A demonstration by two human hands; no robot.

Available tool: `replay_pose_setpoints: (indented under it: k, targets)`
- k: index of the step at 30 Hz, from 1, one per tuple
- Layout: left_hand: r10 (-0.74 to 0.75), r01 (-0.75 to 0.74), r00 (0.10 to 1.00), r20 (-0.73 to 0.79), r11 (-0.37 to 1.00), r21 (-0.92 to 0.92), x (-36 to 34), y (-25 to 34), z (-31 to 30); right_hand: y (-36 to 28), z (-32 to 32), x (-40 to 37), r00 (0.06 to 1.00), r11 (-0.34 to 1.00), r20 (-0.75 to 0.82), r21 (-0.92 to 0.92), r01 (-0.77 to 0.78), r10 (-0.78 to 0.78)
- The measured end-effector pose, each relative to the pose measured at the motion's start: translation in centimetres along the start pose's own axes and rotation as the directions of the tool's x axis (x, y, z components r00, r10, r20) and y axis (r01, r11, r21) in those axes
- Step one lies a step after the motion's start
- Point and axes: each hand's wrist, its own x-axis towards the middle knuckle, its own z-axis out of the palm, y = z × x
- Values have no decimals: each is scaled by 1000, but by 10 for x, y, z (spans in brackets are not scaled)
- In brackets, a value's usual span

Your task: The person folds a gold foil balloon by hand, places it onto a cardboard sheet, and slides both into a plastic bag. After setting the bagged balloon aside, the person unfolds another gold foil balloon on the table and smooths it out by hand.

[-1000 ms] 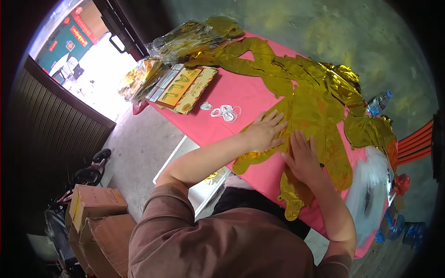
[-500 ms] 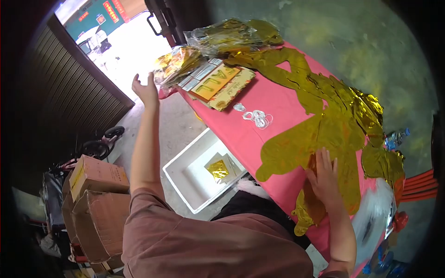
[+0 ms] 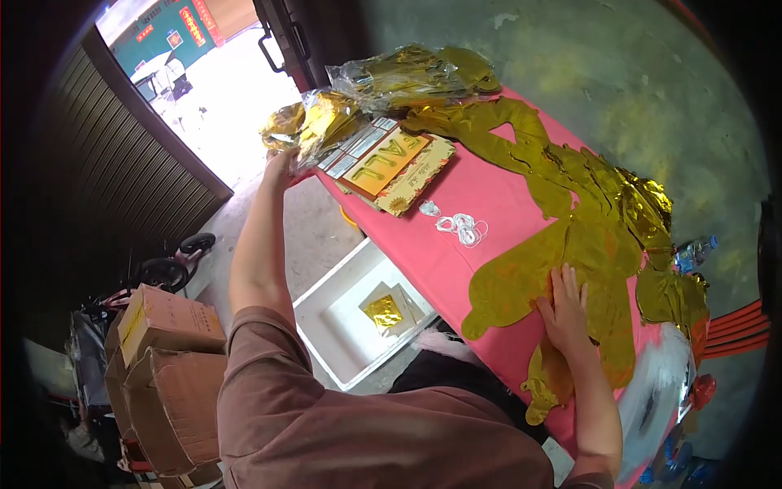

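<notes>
My left hand (image 3: 281, 161) reaches to the table's far left corner, closed on the edge of a clear plastic bag (image 3: 326, 114) with folded gold foil inside; its fingers are partly hidden. My right hand (image 3: 566, 314) lies flat, fingers stretched out, on a deflated gold foil balloon (image 3: 513, 281) spread over the near part of the table. Further flat gold foil balloons (image 3: 521, 134) lie overlapped along the far side. Printed cardboard packets (image 3: 387, 167) lettered "FALL" are stacked beside the bag. Coils of white string (image 3: 464, 229) rest between the packets and the balloon.
The table has a pink cover (image 3: 505, 196). Below its near edge, a white foam box (image 3: 338, 306) holds a gold foil packet (image 3: 383, 311). Cardboard boxes (image 3: 175, 322) stand on the left. Another plastic bag (image 3: 407, 73) and a water bottle (image 3: 695, 253) are by the wall.
My left hand has gone from open in the air to holding the bag, whose gold contents now bulge leftward. My right hand stays flat on the balloon. The view has shifted slightly.
</notes>
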Motion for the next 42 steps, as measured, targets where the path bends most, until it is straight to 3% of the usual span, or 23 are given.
replay_pose_setpoints:
  k: [4, 7, 13, 20, 22, 23, 25, 26, 27, 28, 29, 30, 31, 32, 33, 34, 35, 36, 37, 38, 39, 41, 42]
  targets:
    - [78, -76, 995, 69, 997, -25, -2, -5, -4, -1, 1, 1, 1000, 1000, -7, 3, 0, 0]
    - [31, -40, 992, 119, 997, 72, 1, 4, -6, 0, 4, 1, 1000, 1000, -19, 8, 14, -14]
    - [-51, 33, 980, 193, 995, 92, -1, 15, 3, -1, 5, 3, 998, 999, -42, 4, 44, -44]
    - [-26, -2, 986, 164, 985, 171, -15, 9, 0, -3, 5, 3, 997, 999, -63, 0, 50, -50]
    - [-86, 61, 983, 161, 987, 151, -17, 11, 6, -4, 4, 2, 997, 999, -61, -5, 36, -37]
    - [22, -19, 981, 192, 1000, -18, -24, 7, 11, -4, 4, 3, 998, 1000, -67, -10, 14, -14]
    - [-2, 18, 974, 225, 997, -69, 29, -14, -27, -3, 3, 4, 999, 997, -49, 80, 8, -4]
    - [54, -40, 982, 179, 996, -80, 36, -17, -36, -3, -1, 4, 998, 997, -58, 75, -27, 32]
    - [101, -100, 994, -38, 994, 35, 62, -24, -52, -2, -6, 4, 996, 978, -75, 207, -31, 48]
    - [223, -190, 907, -357, 974, 127, 33, -16, -29, 4, -11, 1, 994, 942, -92, 335, -33, 67]
    - [513, -384, 819, -256, 822, 420, 7, -10, -22, 12, -18, -3, 990, 942, -99, 331, -65, 103]
    - [738, -514, 661, -137, 577, 635, 20, -20, -32, 19, -25, -8, 990, 970, -134, 243, -17, 51]
    - [844, -514, 537, 9, 319, 796, -40, -4, 7, 26, -31, -13, 987, 988, -159, 151, 31, -7]
    - [824, -681, 544, 157, 325, 656, -76, 2, 36, 32, -37, -19, 987, 989, -161, 150, 4, 21]
    - [802, -805, 519, 297, 341, 485, -109, 5, 62, 38, -41, -25, 991, 1000, -135, 27, 16, -12]
    - [756, -817, 531, 382, 339, 467, -157, 4, 99, 42, -44, -30, 994, 995, -101, -96, 38, -48]
    - [671, -871, 482, 563, 303, 386, -182, -4, 120, 45, -46, -33, 994, 995, -102, -100, 27, -37]
    - [294, -566, 771, 565, 723, 396, -238, -7, 154, 45, -47, -35, 997, 996, -65, -84, 41, -46]
    - [411, -882, 404, 817, 412, 229, -264, -19, 179, 45, -46, -36, 998, 996, -28, -65, 57, -59]
    - [371, -941, 186, 910, 334, 57, -284, -36, 197, 45, -41, -38, 998, 996, -32, -66, 55, -57]
    - [159, -926, 59, 985, 377, -5, -300, -52, 213, 46, -34, -39, 999, 994, -55, -107, -5, -1]
    - [54, -959, -40, 998, 278, -54, -334, -83, 232, 41, -31, -44, 995, 987, -81, -146, -68, 56]
    - [51, -958, -42, 998, 280, -55, -344, -94, 233, 36, -33, -47, 991, 978, -68, -163, -127, 117]
